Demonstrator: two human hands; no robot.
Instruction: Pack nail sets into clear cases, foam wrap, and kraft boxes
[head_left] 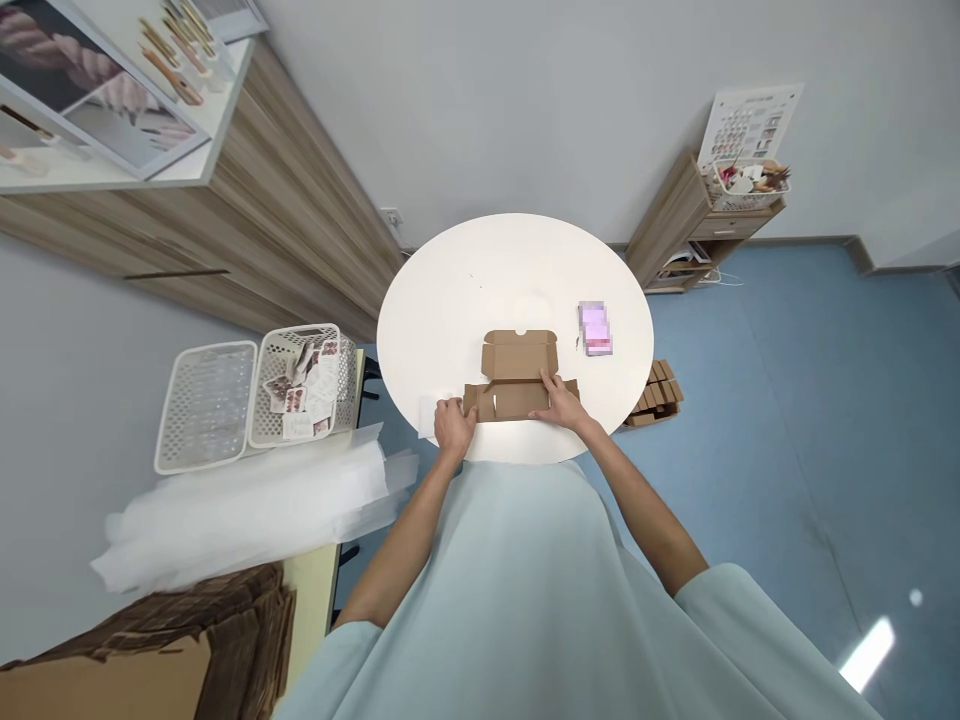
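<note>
A brown cardboard mailer box (520,357) lies partly folded on the round white table (442,290), its lid panel spread out toward the far side. At the box's left end, my left hand (454,428) is closed on the side flap, with the thumb along its edge. My right hand (561,403) grips the right part of the box, thumb toward the front edge and forefinger near the fold. Under and beside my left hand lies a white sheet or pouch (427,416). A small purple and pink package (595,328), blurred, rests to the right of the box.
Left of the table, a white basket (345,385) holds printed packets beside a lidded clear-topped basket (206,405). White plastic wrap (255,510) and flattened cardboard (247,640) lie nearer. Folded boxes (658,393) stand on the floor at right, near a wooden cabinet (667,215).
</note>
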